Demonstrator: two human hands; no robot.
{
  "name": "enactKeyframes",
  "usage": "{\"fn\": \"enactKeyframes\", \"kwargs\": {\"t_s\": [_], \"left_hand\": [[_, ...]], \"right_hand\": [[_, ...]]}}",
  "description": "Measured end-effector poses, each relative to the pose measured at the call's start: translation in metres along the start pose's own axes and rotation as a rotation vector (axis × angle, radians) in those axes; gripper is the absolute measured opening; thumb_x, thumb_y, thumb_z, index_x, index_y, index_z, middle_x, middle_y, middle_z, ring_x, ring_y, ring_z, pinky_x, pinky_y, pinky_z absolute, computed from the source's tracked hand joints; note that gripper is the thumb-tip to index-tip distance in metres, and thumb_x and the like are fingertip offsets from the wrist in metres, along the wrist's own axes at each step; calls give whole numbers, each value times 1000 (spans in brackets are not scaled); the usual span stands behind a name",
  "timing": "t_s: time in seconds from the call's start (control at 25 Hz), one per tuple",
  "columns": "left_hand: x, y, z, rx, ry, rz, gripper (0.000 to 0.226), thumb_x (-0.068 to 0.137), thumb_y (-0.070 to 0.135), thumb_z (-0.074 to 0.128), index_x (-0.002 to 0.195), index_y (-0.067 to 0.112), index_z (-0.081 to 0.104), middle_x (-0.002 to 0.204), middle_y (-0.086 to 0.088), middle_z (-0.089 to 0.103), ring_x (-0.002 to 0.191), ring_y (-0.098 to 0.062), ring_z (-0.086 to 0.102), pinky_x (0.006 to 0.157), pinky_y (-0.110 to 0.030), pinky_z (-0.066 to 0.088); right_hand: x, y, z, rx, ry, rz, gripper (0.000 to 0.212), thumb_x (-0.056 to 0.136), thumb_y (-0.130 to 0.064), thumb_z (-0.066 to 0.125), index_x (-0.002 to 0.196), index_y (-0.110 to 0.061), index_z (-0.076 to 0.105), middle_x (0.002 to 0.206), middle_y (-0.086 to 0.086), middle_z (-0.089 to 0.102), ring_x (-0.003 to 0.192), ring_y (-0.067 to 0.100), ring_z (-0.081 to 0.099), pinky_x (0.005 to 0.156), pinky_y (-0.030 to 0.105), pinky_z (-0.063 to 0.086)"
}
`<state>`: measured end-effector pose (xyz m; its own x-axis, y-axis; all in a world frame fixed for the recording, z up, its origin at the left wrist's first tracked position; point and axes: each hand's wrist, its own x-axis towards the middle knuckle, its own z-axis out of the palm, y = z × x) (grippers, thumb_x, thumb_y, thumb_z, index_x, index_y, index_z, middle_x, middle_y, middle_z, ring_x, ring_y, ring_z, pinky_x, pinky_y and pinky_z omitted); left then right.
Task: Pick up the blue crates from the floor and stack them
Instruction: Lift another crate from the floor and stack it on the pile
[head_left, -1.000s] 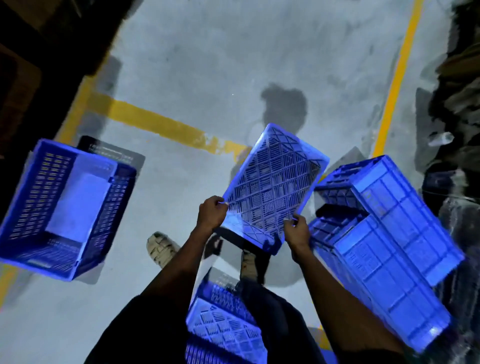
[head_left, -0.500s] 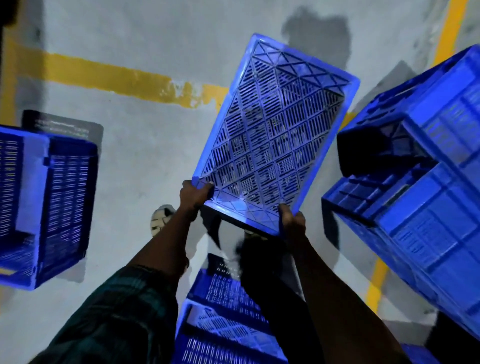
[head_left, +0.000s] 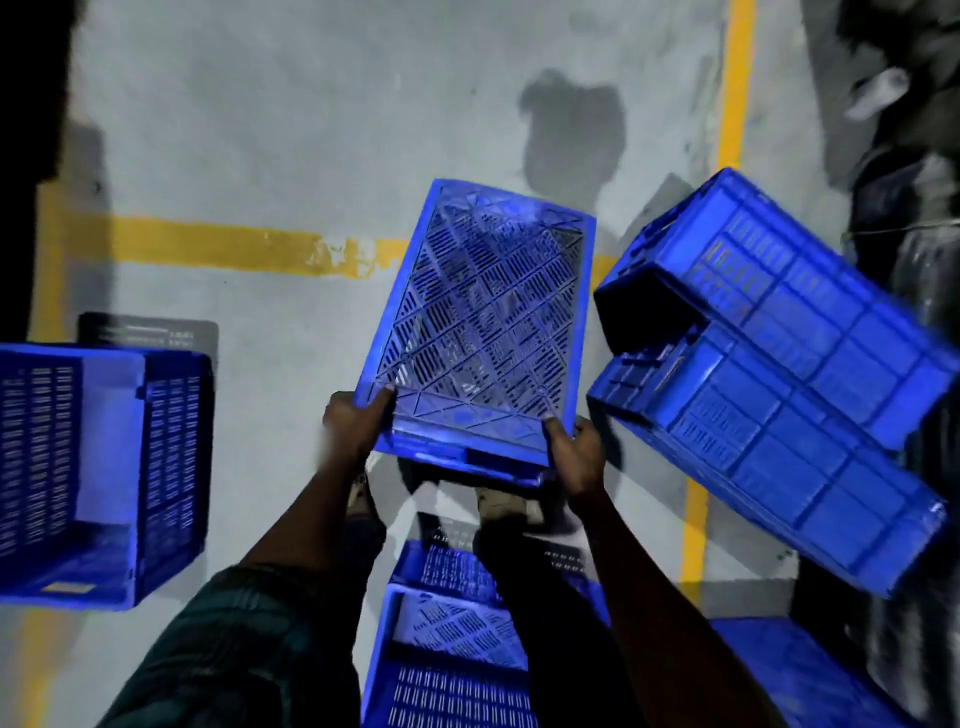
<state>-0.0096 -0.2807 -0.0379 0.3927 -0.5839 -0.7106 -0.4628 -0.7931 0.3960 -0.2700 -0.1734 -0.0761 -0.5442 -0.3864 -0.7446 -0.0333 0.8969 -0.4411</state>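
Note:
I hold a blue slotted crate (head_left: 483, 322) upside down in front of me, its lattice bottom facing up. My left hand (head_left: 353, 423) grips its near left corner and my right hand (head_left: 574, 457) grips its near right corner. To the right, two blue crates (head_left: 789, 374) lie tipped on their sides, one against the other. An open blue crate (head_left: 98, 467) stands on the floor at the left. Another blue crate (head_left: 447, 654) sits on the floor between my legs, partly hidden by them.
The grey concrete floor (head_left: 311, 130) carries yellow painted lines (head_left: 208, 247), one across and one running down the right. Dark clutter fills the top right corner and a dark mass the left edge. My feet stand just below the held crate.
The held crate has turned from a diagonal tilt to nearly square with me and come lower and closer. The view has shifted, showing more of the left crate and the tipped crates.

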Motion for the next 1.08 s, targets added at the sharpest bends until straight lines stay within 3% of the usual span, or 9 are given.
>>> {"fn": "enactKeyframes", "kwargs": {"t_s": [0.12, 0.2, 0.28, 0.4, 0.52, 0.68, 0.84, 0.92, 1.08], "left_hand": [[-43, 30, -25, -149, 114, 50, 53, 75, 54, 74, 80, 3, 59, 80, -14, 63, 79, -28, 63, 76, -43, 52], [-58, 51, -36, -204, 145, 108, 48, 76, 50, 75, 73, 6, 56, 74, -12, 61, 72, -25, 61, 73, -44, 53], [-60, 68, -39, -260, 165, 135, 42, 78, 46, 76, 72, 13, 50, 78, -11, 60, 75, -27, 61, 75, -43, 52], [-49, 83, -33, -323, 165, 212, 46, 76, 53, 77, 88, 15, 52, 97, -12, 64, 88, -28, 63, 82, -41, 53], [-33, 103, -28, -355, 153, 305, 58, 70, 55, 79, 103, 17, 51, 109, -7, 61, 98, -22, 61, 87, -37, 51], [-6, 116, -29, -196, 118, 535, 73, 71, 46, 83, 126, 14, 47, 124, -7, 55, 114, -25, 56, 98, -40, 47], [7, 115, -29, -10, 126, 560, 69, 82, 47, 72, 133, 8, 45, 128, -13, 55, 119, -35, 53, 96, -52, 45], [9, 122, -25, 12, 111, 557, 66, 87, 45, 67, 136, 9, 42, 132, -12, 54, 121, -33, 52, 98, -52, 44], [18, 141, -26, 18, 76, 510, 58, 89, 40, 63, 135, 11, 41, 133, -10, 54, 120, -34, 53, 99, -53, 43]], "right_hand": [[-38, -50, -31, 46, 25, -57, 34, 80, -46, 63, 93, -14, 65, 85, 9, 69, 81, 30, 65, 74, 38, 53], [-50, -79, -43, 61, 55, -94, 48, 77, -51, 60, 105, -12, 63, 96, 13, 69, 87, 30, 65, 73, 34, 48], [-49, -106, -45, 101, 69, -132, 63, 73, -55, 59, 117, -10, 60, 113, 16, 66, 101, 31, 63, 83, 35, 49], [-33, -134, -52, 102, 124, -202, 61, 89, -39, 63, 141, -12, 46, 143, 12, 51, 129, 28, 50, 106, 39, 41], [-18, -158, -55, 51, 209, -323, 64, 95, -39, 56, 148, -11, 35, 150, 15, 43, 136, 32, 43, 109, 42, 36], [-34, -173, -31, -265, 318, -459, 81, 94, -48, 47, 155, -8, 11, 160, 20, 20, 140, 41, 30, 108, 54, 29], [-46, -163, -8, -685, 370, -559, 83, 91, -52, 49, 154, -6, 19, 163, 22, 3, 147, 44, 12, 111, 60, 23], [-55, -160, 2, -753, 338, -693, 76, 93, -50, 48, 153, -10, 24, 163, 19, 9, 149, 40, 11, 113, 59, 20], [-62, -165, 13, -933, 234, -977, 61, 86, -43, 62, 137, -12, 49, 148, 18, 43, 137, 38, 39, 109, 51, 36]]}}
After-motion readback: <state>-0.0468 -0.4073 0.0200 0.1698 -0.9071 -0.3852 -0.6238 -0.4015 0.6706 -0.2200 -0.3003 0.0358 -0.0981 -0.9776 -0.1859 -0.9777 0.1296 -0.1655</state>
